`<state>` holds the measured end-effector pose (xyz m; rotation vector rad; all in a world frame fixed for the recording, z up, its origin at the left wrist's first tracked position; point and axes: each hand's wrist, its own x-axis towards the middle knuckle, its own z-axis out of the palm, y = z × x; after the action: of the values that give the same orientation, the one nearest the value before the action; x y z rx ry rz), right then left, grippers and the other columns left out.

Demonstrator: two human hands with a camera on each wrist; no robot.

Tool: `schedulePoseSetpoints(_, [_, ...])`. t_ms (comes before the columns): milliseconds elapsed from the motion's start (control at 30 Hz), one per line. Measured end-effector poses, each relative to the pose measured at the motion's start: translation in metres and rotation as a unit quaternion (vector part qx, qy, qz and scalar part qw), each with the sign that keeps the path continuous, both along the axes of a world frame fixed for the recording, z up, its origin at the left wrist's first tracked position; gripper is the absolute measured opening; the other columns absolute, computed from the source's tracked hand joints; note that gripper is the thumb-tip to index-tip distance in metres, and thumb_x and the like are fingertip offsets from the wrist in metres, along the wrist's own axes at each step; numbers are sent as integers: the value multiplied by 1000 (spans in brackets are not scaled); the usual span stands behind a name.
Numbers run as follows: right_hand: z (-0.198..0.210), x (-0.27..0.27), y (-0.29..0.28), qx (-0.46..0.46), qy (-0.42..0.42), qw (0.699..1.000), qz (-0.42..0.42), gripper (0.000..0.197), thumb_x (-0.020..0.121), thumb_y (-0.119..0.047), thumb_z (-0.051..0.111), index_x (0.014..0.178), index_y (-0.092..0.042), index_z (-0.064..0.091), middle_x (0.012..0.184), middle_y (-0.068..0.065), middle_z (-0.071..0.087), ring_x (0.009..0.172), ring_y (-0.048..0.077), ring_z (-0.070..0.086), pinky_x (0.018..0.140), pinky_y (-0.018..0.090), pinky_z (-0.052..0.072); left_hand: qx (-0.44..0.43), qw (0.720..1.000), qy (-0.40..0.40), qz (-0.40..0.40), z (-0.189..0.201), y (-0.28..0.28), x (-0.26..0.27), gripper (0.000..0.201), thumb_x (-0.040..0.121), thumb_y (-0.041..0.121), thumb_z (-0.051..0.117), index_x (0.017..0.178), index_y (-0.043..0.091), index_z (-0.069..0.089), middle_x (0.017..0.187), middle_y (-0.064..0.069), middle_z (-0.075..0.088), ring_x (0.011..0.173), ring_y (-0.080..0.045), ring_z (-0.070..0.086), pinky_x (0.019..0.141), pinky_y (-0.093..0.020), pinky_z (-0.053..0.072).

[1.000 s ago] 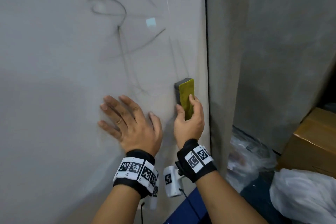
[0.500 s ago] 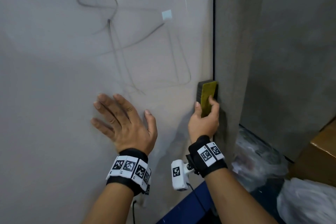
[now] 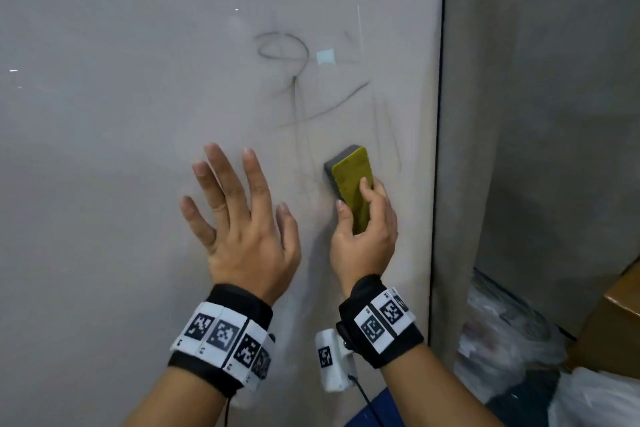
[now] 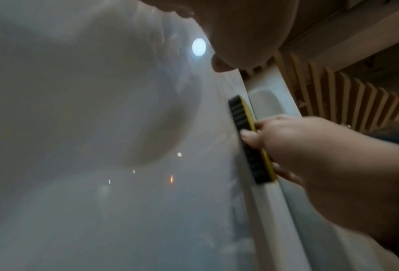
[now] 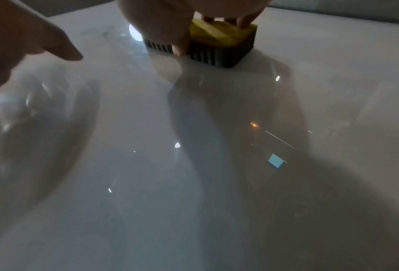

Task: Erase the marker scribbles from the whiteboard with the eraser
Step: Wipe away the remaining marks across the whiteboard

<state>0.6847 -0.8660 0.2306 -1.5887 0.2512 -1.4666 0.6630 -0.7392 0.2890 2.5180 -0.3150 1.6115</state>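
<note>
The whiteboard (image 3: pixel 104 149) fills the left of the head view, with faint black marker scribbles (image 3: pixel 294 80) in its upper middle. My right hand (image 3: pixel 363 229) grips the eraser (image 3: pixel 351 180), yellow-backed with a dark felt side, and holds it flat on the board just below the scribbles. The eraser (image 4: pixel 249 139) shows edge-on in the left wrist view, and the eraser (image 5: pixel 217 44) sits under my fingertips in the right wrist view. My left hand (image 3: pixel 239 215) lies flat on the board with fingers spread, left of the eraser.
The board's dark right edge (image 3: pixel 438 149) meets a beige padded panel (image 3: pixel 478 114). Low on the right are crumpled plastic bags (image 3: pixel 502 340) and a cardboard box (image 3: pixel 616 322). A wooden slatted wall (image 4: pixel 344 95) shows behind the board.
My right hand has slid the eraser left from the board's right edge, back toward the scribbles and the left hand. The left hand stays flat on the board.
</note>
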Motion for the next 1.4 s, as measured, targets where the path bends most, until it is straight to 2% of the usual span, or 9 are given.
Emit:
schedulePoseSetpoints(167, [27, -14, 55, -101, -37, 994, 27, 45, 79, -9, 73, 122, -18, 67, 140, 1, 58, 132, 19, 52, 108, 28, 35, 36, 999, -39, -4, 29, 34, 10, 65, 96, 29, 33, 158, 20, 16, 163, -19, 6, 151, -38, 3, 118, -56, -5])
schedulePoseSetpoints(267, [20, -16, 67, -128, -34, 991, 30, 46, 81, -10, 72, 125, -22, 63, 141, 0, 57, 132, 18, 51, 106, 28, 35, 65, 996, -54, -10, 21, 38, 14, 61, 100, 32, 15, 157, 12, 18, 162, -17, 10, 151, -31, 2, 120, -49, -10])
schedulePoseSetpoints(333, [12, -15, 59, -136, -22, 990, 10, 44, 82, -11, 72, 124, -20, 63, 139, 1, 58, 129, 19, 54, 105, 26, 35, 74, 995, -64, -8, 18, 42, 17, 59, 100, 27, 24, 157, 9, 20, 162, -19, 10, 150, -32, 4, 120, -50, -8])
schedulePoseSetpoints(533, [32, 0, 26, 45, 21, 999, -19, 40, 84, -24, 71, 123, -19, 63, 129, -4, 63, 117, 21, 59, 97, 51, 49, 68, 995, -69, -39, 17, 42, 17, 65, 95, 17, 39, 156, 7, 20, 161, -18, 5, 150, -36, 9, 120, -51, -5])
schedulePoseSetpoints(767, [18, -22, 59, -91, 22, 996, 3, 42, 88, -35, 69, 126, -18, 64, 132, -1, 60, 121, 15, 55, 104, 40, 45, 73, 995, -42, -59, 17, 44, 11, 60, 98, 21, 14, 157, 6, 15, 162, -20, 3, 151, -35, 2, 120, -48, -11])
schedulePoseSetpoints(967, [25, -25, 21, -152, 52, 987, 32, 44, 83, -26, 79, 124, -17, 65, 127, -2, 62, 118, 18, 57, 99, 39, 49, 56, 997, -25, -48, 17, 39, 12, 74, 91, 17, 41, 158, 8, 10, 163, -18, -4, 151, -32, -10, 120, -48, -14])
schedulePoseSetpoints(1133, [27, -20, 17, -136, 36, 989, 33, 44, 84, -26, 76, 126, -19, 64, 128, -2, 61, 118, 16, 56, 102, 32, 47, -11, 999, -4, -42, 20, 6, 6, 68, 93, 24, 25, 157, 6, 9, 161, -19, -13, 150, -33, -12, 116, -55, -12])
schedulePoseSetpoints(1300, [32, -9, -3, -105, 33, 994, 24, 44, 84, -24, 76, 126, -21, 64, 130, -5, 60, 117, 14, 54, 101, 16, 38, -24, 999, 26, -3, 13, -38, 16, 80, 92, 34, 39, 157, 3, 2, 161, -20, -12, 149, -36, -17, 114, -60, -13])
schedulePoseSetpoints(1400, [34, 5, -34, -73, 33, 997, 23, 44, 84, -24, 77, 125, -20, 64, 128, -5, 61, 118, 15, 55, 103, 19, 39, -54, 998, 28, 14, 10, -49, 24, 76, 96, 31, 38, 156, 1, 1, 161, -22, -14, 148, -38, -19, 114, -61, -12])
